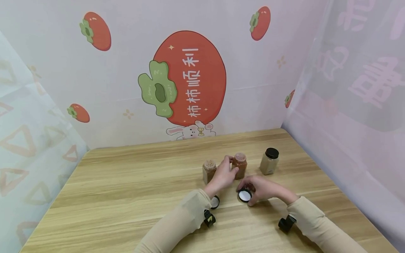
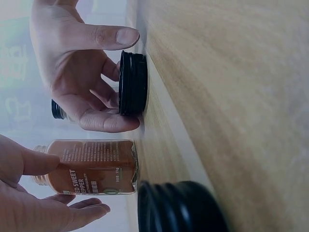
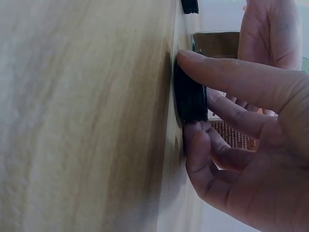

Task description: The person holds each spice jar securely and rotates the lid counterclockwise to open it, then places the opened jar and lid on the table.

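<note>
Red-brown spice fills a clear jar (image 1: 239,168) with a perforated shaker top; its label reads in part "sweet pepper" in the left wrist view. My left hand (image 1: 223,173) holds this jar at its side, thumb in front and fingers behind. Black lid (image 1: 245,195) lies upturned on the table, white liner showing. Around its rim are the thumb and fingers of my right hand (image 1: 261,189), seen gripping the lid (image 3: 192,94) in the right wrist view. Left of the left hand stands a brown spice jar (image 1: 209,171) with a shaker top, partly covered by that hand.
A second black lid (image 1: 215,202) lies upturned beside my left wrist. At the right stands a jar of pale powder (image 1: 269,162) with its black lid on. The wooden table (image 1: 126,182) meets a printed cloth backdrop (image 1: 120,77) behind and at both sides.
</note>
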